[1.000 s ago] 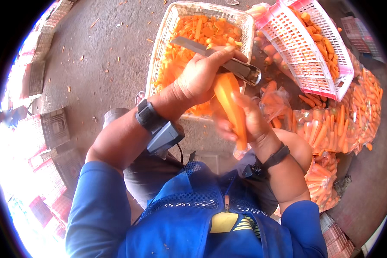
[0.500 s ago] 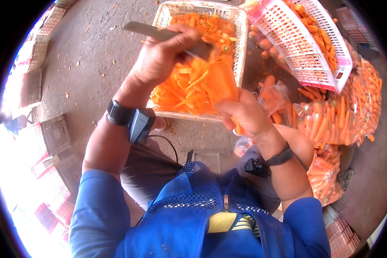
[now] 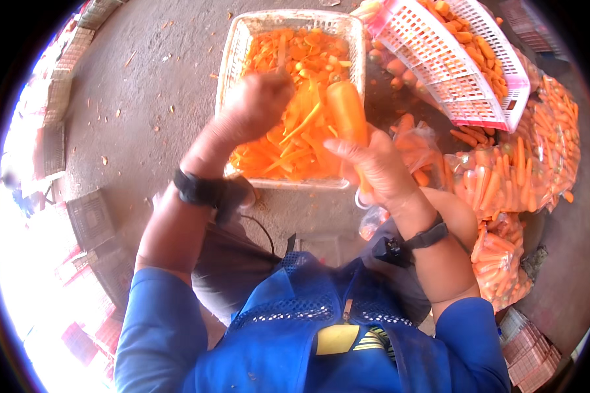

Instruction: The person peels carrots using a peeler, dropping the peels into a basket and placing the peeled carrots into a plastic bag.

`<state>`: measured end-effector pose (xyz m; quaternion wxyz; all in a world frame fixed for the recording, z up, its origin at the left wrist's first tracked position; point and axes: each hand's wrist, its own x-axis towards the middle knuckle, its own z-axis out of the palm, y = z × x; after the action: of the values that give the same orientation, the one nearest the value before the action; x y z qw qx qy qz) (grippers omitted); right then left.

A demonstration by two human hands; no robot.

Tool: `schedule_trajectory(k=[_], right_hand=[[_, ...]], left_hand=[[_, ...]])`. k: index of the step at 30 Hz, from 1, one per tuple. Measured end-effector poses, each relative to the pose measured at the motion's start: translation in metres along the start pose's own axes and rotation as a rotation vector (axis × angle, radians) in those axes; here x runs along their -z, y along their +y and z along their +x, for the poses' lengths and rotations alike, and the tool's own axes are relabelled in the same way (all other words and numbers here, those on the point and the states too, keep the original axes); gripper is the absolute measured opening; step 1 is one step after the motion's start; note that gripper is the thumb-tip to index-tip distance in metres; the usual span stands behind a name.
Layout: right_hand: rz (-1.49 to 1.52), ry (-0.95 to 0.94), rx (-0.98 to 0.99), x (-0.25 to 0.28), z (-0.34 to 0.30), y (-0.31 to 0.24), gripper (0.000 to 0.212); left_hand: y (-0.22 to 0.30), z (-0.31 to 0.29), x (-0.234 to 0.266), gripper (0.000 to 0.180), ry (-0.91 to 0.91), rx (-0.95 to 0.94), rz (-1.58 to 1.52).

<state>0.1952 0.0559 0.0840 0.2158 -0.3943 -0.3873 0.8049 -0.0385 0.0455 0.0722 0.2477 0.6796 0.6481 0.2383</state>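
Observation:
My right hand (image 3: 373, 160) is closed around the lower end of a thick, peeled-looking orange carrot (image 3: 346, 111), which points up and away over the basket's near right part. Its thumb lies across the carrot's near side. My left hand (image 3: 259, 101), smeared by motion, is a fist over the left part of the basket, apart from the carrot. A narrow strip of the knife (image 3: 282, 51) seems to stick out beyond this fist; the rest is hidden. Below both hands, long carrot peelings (image 3: 288, 141) fill the white plastic basket (image 3: 226, 72).
At the upper right a pink-and-white crate (image 3: 432, 62) of carrots stands tilted. Clear bags of carrots (image 3: 491, 180) lie to the right, beside my knee. Loose carrots (image 3: 406, 75) lie between basket and crate. Stacked crates (image 3: 88, 219) line the left side.
My left hand has moved down and slightly left, away from the carrot, and the knife has turned from lying crosswise to pointing away. The carrot now stands steeper in my right hand.

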Motion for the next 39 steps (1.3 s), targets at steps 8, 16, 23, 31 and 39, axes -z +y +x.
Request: schedule_trajectory(k=[8,16,23,31,39], right_hand=[[0.126,0.010,-0.133,0.006,0.006,0.000,0.017],[0.318,-0.011,0.120,0.042,-0.013,-0.053,0.020],[0.195,0.177,0.319,0.130,-0.057,-0.140,0.022],[-0.023,0.417,0.380,0.194,-0.055,-0.153,0.013],[0.099,0.207,0.266,0.267,-0.021,-0.145,0.019]], left_hand=[[0.060,-0.014,-0.009,0.015,-0.339,-0.036,-0.041],[0.065,0.011,-0.007,0.020,-0.655,0.306,-0.661],[0.090,0.077,-0.046,0.022,-0.139,-0.057,-0.617],[0.208,0.202,-0.087,0.015,0.205,-0.579,0.080],[0.217,0.268,-0.165,0.019,0.131,-0.464,0.317]])
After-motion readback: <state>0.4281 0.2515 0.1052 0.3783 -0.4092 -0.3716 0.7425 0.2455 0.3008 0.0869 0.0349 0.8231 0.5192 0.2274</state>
